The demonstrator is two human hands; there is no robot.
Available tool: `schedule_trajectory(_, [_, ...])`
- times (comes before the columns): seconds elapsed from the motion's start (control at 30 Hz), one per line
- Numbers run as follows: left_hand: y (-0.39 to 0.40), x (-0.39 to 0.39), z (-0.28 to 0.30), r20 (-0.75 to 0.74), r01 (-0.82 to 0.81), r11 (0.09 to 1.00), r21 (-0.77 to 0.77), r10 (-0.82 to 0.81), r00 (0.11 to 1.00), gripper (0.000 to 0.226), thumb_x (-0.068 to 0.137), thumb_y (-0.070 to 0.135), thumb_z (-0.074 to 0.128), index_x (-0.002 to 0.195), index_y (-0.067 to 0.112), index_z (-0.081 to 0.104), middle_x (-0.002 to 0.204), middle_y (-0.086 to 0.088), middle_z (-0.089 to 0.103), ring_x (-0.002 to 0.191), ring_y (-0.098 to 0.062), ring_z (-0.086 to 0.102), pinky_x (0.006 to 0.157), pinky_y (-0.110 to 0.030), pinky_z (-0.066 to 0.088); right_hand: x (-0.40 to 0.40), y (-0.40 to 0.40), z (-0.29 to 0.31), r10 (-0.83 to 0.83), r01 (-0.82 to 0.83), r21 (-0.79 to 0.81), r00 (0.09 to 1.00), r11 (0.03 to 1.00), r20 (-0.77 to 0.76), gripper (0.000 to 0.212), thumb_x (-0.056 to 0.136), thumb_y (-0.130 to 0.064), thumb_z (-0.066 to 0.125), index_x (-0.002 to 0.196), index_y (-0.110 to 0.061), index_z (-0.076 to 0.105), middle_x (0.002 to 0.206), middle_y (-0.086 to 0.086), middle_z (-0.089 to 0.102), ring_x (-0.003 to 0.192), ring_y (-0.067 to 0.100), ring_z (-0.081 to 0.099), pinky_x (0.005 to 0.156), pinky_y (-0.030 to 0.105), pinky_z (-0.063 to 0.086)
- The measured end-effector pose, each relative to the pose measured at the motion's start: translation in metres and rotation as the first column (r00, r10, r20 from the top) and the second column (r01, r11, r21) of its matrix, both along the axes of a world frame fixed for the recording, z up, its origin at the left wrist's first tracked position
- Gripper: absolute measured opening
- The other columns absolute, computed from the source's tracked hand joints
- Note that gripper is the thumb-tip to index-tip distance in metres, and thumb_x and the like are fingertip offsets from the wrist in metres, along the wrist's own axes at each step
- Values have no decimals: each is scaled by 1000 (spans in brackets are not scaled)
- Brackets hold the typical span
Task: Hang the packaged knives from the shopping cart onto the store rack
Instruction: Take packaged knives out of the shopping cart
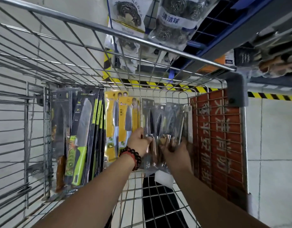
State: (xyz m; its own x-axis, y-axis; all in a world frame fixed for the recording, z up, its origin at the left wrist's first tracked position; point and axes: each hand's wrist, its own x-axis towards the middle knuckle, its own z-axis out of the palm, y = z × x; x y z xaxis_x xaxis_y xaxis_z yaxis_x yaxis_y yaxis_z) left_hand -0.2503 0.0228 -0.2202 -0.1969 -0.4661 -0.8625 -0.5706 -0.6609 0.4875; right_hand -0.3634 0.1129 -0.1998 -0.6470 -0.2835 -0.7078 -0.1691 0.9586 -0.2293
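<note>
head: both hands on grey knife packs (160, 129)

A wire-mesh steel shopping cart (158, 191) holds rows of packaged knives standing upright against its far wall. At the left stand dark blister packs with brown-handled knives (60, 129), then a black card pack with a broad blade and bright green handle (81, 137), with more of the same stacked edge-on behind it. In the middle stand yellow card packs with steel cleaver-like blades (120, 122). At the right is a bundle of grey, clear-fronted packs with dark blades and brown handles (160, 127), tilted slightly. Overhead at the far right, the blue metal store rack (212, 30) carries hanging goods.
</note>
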Motion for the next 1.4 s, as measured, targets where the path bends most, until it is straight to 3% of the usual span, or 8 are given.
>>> schedule_trajectory(0.33, [-11, 22, 15, -25, -90, 994, 57, 92, 995, 31, 100, 26, 45, 123, 9, 57, 120, -7, 59, 109, -23, 54, 96, -30, 42, -9, -14, 9, -145, 138, -131, 989, 982, -41, 21, 88, -23, 69, 100, -18, 53, 77, -6, 58, 61, 4, 52, 47, 19, 37])
schedule_trajectory(0.63, [-26, 20, 29, -30, -170, 984, 54, 172, 985, 30, 98, 27, 46, 120, 12, 60, 134, -14, 56, 110, -26, 56, 100, -31, 40, -23, -19, 44, -271, 347, -396, 933, 850, 236, 28, 100, -18, 53, 74, -19, 64, 64, -11, 64, 67, 8, 60, 71, 27, 51])
schedule_trajectory(0.77, [-26, 14, 37, -160, -215, 966, 146, 238, 958, 29, 99, 34, 46, 114, 14, 61, 118, -3, 61, 103, -16, 56, 94, -17, 41, -7, -22, 42, -271, 406, -291, 871, 866, 410, 27, 99, -22, 51, 81, -12, 67, 89, 15, 73, 87, 38, 69, 88, 55, 55])
schedule_trajectory(0.87, [-18, 9, 39, -233, -193, 965, 180, 233, 944, 54, 92, 59, 45, 132, 25, 52, 131, 6, 54, 117, -20, 52, 104, -34, 37, 9, -27, 38, -245, 373, -273, 880, 887, 408, 22, 99, -21, 52, 83, -14, 65, 80, 4, 72, 78, 25, 67, 83, 43, 55])
schedule_trajectory(1.13, [-5, 28, 26, -274, -389, 901, 194, 431, 860, 28, 91, 39, 61, 117, 30, 54, 88, 20, 47, 91, -6, 49, 96, -31, 32, 21, -28, 39, -285, 438, -203, 808, 876, 515, 45, 68, -47, 83, 82, -10, 63, 92, 16, 71, 88, 38, 67, 94, 60, 50])
schedule_trajectory(1.23, [-5, 27, 29, -249, -440, 878, 188, 476, 844, 53, 85, 44, 66, 131, 20, 51, 106, 13, 56, 105, -13, 52, 103, -38, 38, 15, -26, 45, -210, 359, -285, 872, 889, 443, 42, 66, -56, 76, 67, -21, 53, 79, 14, 56, 72, 27, 51, 78, 56, 52])
schedule_trajectory(1.3, [-5, 29, 28, -257, -475, 864, 167, 503, 825, 11, 89, 36, 64, 97, 30, 59, 84, 20, 61, 83, -3, 59, 79, -28, 47, 9, -30, 59, -206, 304, -337, 932, 891, 298, 32, 78, -39, 77, 63, -21, 54, 73, 19, 60, 65, 31, 56, 71, 53, 55])
schedule_trajectory(1.4, [-3, 28, 30, -273, -395, 918, 49, 392, 878, 14, 92, 32, 60, 80, 28, 57, 64, 23, 64, 62, 11, 58, 64, -18, 40, 2, -38, 78, -99, 122, -403, 992, 907, 77, 24, 84, -28, 75, 70, -15, 60, 68, 10, 66, 60, 30, 62, 60, 42, 57])
